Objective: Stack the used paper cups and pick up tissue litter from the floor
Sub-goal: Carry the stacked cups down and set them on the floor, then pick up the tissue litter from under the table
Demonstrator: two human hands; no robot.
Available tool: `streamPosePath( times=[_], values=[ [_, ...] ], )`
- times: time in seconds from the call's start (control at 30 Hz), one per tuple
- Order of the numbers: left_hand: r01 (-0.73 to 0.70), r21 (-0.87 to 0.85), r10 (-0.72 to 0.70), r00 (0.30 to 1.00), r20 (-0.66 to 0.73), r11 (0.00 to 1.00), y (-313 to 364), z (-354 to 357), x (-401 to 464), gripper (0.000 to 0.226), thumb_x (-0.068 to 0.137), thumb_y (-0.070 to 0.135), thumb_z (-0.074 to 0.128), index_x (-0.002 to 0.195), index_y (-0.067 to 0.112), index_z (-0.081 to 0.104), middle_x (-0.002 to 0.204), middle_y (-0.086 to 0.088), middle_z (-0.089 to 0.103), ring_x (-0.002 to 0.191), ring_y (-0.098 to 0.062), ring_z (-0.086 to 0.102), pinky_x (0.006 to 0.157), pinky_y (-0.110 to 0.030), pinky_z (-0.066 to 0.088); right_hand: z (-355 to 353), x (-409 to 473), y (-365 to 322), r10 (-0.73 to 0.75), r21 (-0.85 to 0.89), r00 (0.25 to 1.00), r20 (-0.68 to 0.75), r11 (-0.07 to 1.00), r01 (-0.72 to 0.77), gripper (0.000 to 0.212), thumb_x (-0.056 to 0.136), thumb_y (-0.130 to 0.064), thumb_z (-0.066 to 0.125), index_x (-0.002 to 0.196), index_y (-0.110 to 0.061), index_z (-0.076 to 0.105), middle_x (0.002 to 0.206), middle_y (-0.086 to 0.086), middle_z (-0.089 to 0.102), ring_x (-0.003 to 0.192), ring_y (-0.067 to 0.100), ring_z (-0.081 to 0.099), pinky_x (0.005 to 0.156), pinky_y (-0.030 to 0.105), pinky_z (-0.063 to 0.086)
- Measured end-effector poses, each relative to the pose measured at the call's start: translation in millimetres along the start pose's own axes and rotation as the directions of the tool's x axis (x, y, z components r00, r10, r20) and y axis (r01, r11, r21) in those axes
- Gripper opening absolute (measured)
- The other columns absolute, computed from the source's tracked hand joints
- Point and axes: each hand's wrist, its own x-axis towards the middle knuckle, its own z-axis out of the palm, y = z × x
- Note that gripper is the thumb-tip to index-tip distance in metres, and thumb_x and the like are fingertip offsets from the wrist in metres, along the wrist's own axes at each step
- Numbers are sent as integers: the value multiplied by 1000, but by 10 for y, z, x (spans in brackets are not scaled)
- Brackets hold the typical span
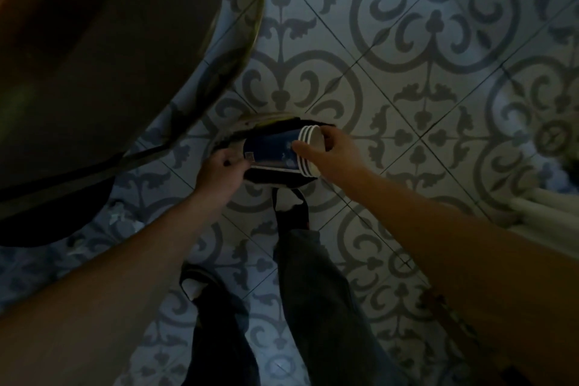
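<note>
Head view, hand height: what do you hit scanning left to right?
Round table edge → left hand → stacked paper cups, lying sideways with rims to the right → right hand → patterned floor tiles → white object at the right edge, unclear what it is.

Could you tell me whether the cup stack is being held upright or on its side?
On its side: the cup stack lies level between both hands, rims toward the right hand, base at the left hand.
</note>
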Motion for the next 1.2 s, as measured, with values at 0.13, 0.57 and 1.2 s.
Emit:
streamPosePath(
  times=[0.13,0.57,1.2],
  values=[
    [-25,9,24,999,38,1000,8,21,52,35,86,29,62,120,23,59,115,2,61,100,-17,58,78,-28,46,143,69,-42,-4,-39,1000,31,999,6,75,80,-46,70,142,-16,40,135,6,55,120,25,54,100,42,48],
    [-154,153,143,986,81,976,-434,-78,-342,14,88,28,59,102,28,61,91,16,59,88,-7,57,65,-18,40,112,-241,130,-62,-304,990,130,948,100,15,91,-20,55,105,-15,61,93,2,63,82,15,61,65,19,45],
    [-92,-37,90,995,-49,995,-2151,-1444,-1314,16,89,27,58,85,42,56,91,20,57,86,-1,56,63,-17,41,1529,-1415,120,-29,-623,915,402,724,297,30,90,-34,55,118,-24,55,119,4,59,97,15,54,82,24,41]
  ],
)
